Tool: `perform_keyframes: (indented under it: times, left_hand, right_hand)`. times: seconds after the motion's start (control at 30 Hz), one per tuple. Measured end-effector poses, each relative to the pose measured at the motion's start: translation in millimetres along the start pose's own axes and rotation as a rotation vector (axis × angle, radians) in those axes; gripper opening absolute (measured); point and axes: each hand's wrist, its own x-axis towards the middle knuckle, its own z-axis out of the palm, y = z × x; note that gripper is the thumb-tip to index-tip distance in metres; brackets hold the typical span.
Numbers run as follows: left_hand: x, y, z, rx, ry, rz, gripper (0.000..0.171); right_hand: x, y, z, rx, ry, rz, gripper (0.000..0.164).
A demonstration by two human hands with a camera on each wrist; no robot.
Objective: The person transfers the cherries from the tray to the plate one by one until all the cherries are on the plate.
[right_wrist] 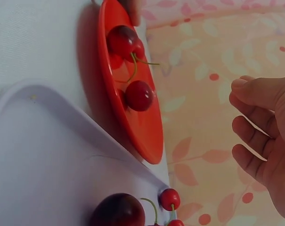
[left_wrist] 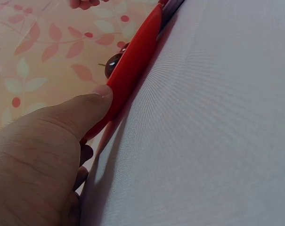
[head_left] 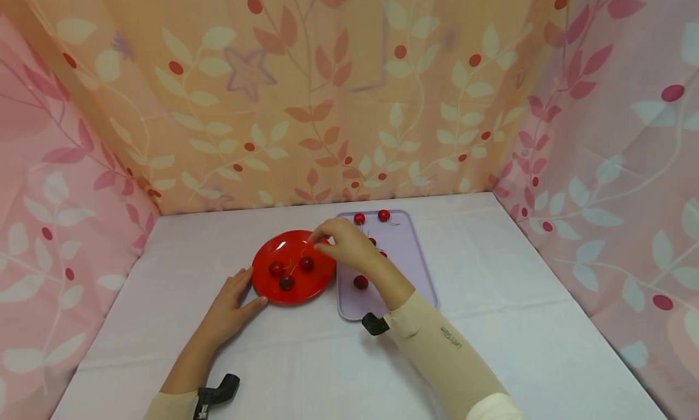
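hands point(head_left: 228, 309) by plate point(head_left: 300, 294), leafy cloth point(head_left: 338, 104) behind

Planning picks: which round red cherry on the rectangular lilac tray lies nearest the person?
The frontmost, dark red cherry; the other visible ones lie farther back.

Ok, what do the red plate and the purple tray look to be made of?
Red plate: probably glossy plastic, as it shows a bright highlight and even colour, though glazed ceramic is possible. Purple tray: likely plastic too, duller in finish; its rounded corners look moulded, but coated metal can't be ruled out.
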Motion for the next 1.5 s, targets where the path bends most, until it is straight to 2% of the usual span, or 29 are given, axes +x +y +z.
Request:
perform_keyframes:
  times: [0.27,0.57,0.83,1.0,1.13,1.27,1.5]
  left_hand:
    - [-0.6,-0.6,-1.0,0.006,-0.002,0.005,0.091]
    - [1.1,0.4,-3.5,0.006,-0.008,0.018,0.091]
    - [0.3,-1.7,-2.9,0.012,-0.011,0.0,0.092]
    - [0.2,-1.5,-2.4,0.014,-0.016,-0.015,0.093]
    - [-0.5,-1.5,-2.5,0.016,-0.02,-0.029,0.094]
    - [-0.7,-2.8,-3.3,0.015,-0.012,-0.021,0.093]
    - [-1.3,-2.0,-2.6,-0.003,-0.017,-0.002,0.092]
  right_hand:
    - [-20,1,-11,0.019,0.086,0.027,0.013]
    - [-46,7,-20,-0.013,0.131,0.018,0.015]
    - [-64,23,-30,0.004,0.149,-0.011,0.014]
    - [-71,34,-33,0.011,0.168,0.0,0.015]
    - [-74,39,-35,0.032,0.165,0.034,0.015]
    - [-76,45,-35,0.06,0.126,0.076,0.015]
    - [-81,56,-38,0.054,0.084,0.084,0.015]
